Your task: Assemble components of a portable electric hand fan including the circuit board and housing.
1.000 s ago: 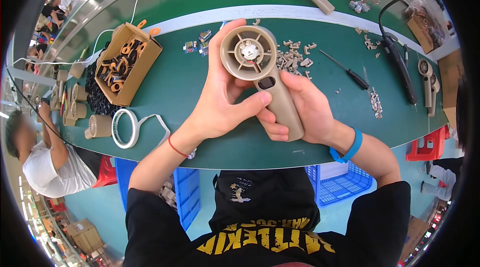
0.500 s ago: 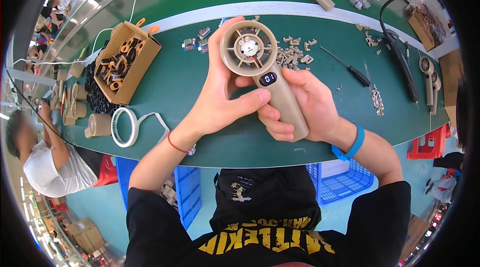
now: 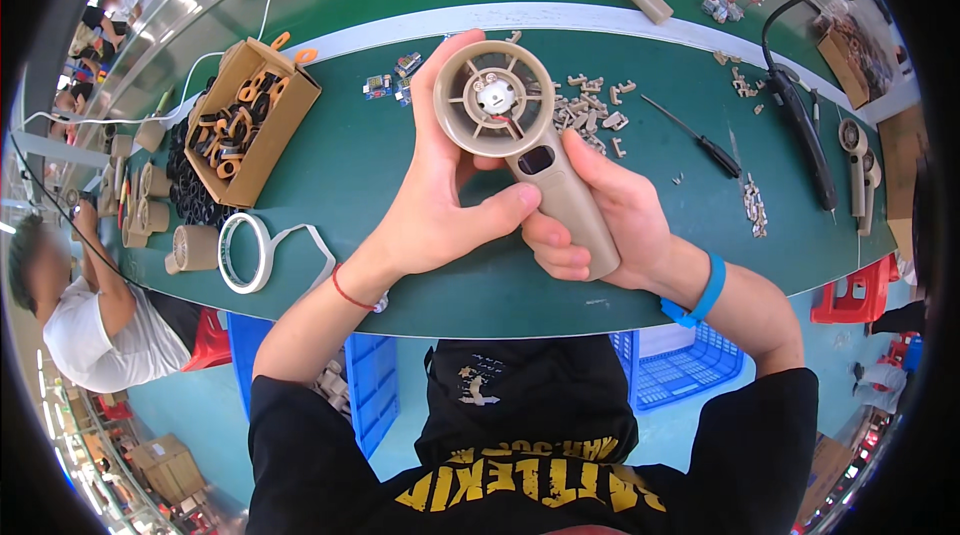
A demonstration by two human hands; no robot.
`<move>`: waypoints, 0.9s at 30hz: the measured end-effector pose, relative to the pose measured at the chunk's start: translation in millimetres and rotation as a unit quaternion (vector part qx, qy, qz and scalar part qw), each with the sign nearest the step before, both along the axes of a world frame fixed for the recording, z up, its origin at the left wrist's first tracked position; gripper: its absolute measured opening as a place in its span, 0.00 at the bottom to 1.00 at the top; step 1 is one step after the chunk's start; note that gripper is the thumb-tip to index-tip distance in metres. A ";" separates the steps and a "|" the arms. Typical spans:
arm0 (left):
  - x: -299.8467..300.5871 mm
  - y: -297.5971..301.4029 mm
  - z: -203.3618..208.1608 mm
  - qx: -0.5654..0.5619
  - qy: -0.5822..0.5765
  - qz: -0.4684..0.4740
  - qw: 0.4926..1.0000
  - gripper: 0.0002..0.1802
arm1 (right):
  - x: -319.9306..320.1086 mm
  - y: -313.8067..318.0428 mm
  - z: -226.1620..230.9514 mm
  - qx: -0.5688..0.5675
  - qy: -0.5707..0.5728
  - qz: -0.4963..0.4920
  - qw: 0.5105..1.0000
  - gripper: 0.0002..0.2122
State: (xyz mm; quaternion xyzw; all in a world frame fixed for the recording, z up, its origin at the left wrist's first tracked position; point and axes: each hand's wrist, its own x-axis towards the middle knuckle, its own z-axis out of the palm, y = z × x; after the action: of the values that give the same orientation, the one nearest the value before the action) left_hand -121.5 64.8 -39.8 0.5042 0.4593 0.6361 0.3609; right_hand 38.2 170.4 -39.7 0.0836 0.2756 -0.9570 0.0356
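Note:
Both hands hold a beige handheld fan (image 3: 574, 220) above the green workbench. Its round, open-fronted head (image 3: 494, 98) shows spokes, a motor hub and thin red and dark wires. A small oval screen on the neck (image 3: 536, 160) is dark. My left hand (image 3: 428, 197) is closed about the fan's head and neck, its thumb lying on the front just below the screen. Around the handle my right hand (image 3: 622, 215) is wrapped, fingers curled over the front. The fan tilts, head toward the upper left.
Beyond the hands lie beige plastic clips (image 3: 590, 113), small circuit boards (image 3: 378, 87) and a screwdriver (image 3: 712, 147). A black soldering iron (image 3: 800, 135) rests at the right. Leftward are a cardboard box (image 3: 290, 125) of rings and a white tape roll (image 3: 232, 280). A seated person (image 3: 110, 325) works further left.
The lit digits on the fan's screen have gone dark. Both hands keep their grip, and the fan has barely shifted.

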 end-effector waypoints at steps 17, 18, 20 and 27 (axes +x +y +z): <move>-11.7 7.6 0.3 0.005 -0.076 0.034 0.996 0.39 | -0.9 -0.6 9.8 0.093 -0.044 0.022 0.994 0.33; -13.8 7.6 2.3 0.001 -0.085 0.053 0.995 0.38 | -2.1 -0.8 16.1 0.181 -0.026 0.017 0.983 0.31; -22.0 5.6 7.3 0.001 -0.064 0.100 0.993 0.35 | -3.6 -4.6 25.3 0.304 -0.038 -0.020 0.952 0.21; -11.8 -23.0 73.6 0.091 0.493 0.277 0.820 0.44 | 23.6 -20.3 75.1 0.520 -0.072 -0.061 0.849 0.15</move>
State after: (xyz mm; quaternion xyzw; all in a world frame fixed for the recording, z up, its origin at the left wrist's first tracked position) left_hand -133.4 41.8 33.8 0.6323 0.6364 0.4148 -0.1520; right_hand 61.9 150.1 35.4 0.1753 0.7237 -0.6654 -0.0519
